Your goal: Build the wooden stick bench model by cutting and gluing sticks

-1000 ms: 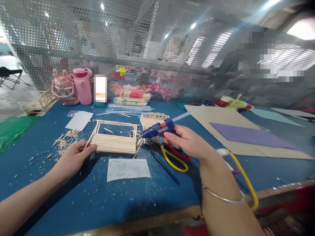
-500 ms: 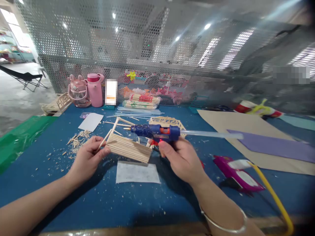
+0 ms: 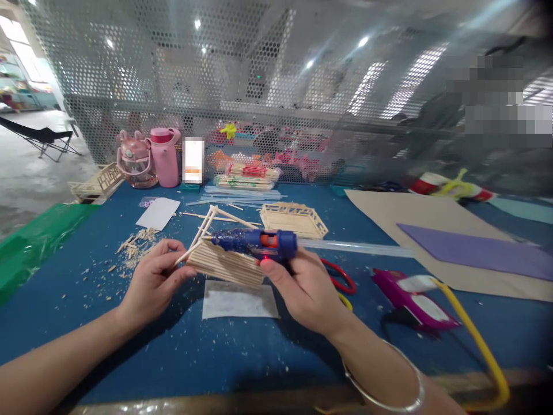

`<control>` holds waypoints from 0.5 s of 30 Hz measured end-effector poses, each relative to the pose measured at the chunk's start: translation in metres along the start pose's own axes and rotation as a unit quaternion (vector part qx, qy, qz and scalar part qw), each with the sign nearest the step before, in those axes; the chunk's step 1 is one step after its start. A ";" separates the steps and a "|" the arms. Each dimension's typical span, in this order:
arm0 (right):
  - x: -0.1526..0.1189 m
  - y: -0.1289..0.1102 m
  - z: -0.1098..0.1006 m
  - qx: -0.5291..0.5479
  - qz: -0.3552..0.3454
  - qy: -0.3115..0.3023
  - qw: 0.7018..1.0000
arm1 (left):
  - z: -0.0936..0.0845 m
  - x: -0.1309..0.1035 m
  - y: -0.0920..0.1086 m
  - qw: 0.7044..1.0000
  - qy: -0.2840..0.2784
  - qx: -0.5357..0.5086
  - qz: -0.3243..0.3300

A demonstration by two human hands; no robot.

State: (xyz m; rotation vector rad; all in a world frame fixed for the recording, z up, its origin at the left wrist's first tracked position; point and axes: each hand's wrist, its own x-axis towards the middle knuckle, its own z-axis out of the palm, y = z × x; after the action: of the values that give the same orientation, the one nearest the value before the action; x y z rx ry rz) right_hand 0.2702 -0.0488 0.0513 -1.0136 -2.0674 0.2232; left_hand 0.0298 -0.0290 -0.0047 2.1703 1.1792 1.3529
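Between the thumb and fingers of my left hand [image 3: 158,282] is the left end of a small wooden stick model [image 3: 227,265]. It has a slatted panel and a thin stick frame rising behind it, tilted above the table. My right hand [image 3: 311,288] is wrapped round a blue hot glue gun [image 3: 254,242], with a red light lit near the thumb. A clear glue stick [image 3: 358,247] juts from its back. The gun's metal tip is at the model's upper left corner; whether it touches I cannot tell. Under the model lies a white paper piece [image 3: 240,301].
Wood scraps [image 3: 137,245] and a white card [image 3: 158,214] lie left. Behind are a stick tray [image 3: 294,221], glue sticks [image 3: 242,195], a pink bottle [image 3: 165,158] and a perforated metal screen [image 3: 242,75]. Red-handled scissors [image 3: 343,278], a magenta object [image 3: 417,302] and purple sheet [image 3: 470,251] lie right.
My right hand has moved the glue gun left and slightly down, bringing its tip to the model's left corner. The stick tray and red handle behind show more. My left hand stays nearly still.
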 end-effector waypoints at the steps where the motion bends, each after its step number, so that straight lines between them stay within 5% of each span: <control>1: 0.000 0.000 0.000 -0.005 0.002 0.003 1.000 | 0.000 0.000 0.000 1.000 -0.001 0.000 0.004; 12: -0.002 0.005 0.000 -0.050 -0.031 0.022 0.998 | 0.000 0.000 0.000 1.000 -0.001 0.003 -0.013; 15: -0.001 0.016 0.000 -0.063 -0.042 0.068 0.995 | -0.001 0.000 0.001 0.999 -0.012 -0.009 -0.045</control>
State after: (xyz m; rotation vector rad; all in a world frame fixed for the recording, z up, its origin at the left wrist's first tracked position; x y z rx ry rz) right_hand 0.2800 -0.0394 0.0431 -0.9858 -2.0138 -0.0210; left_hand 0.0297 -0.0293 -0.0037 2.0882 1.2353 1.2914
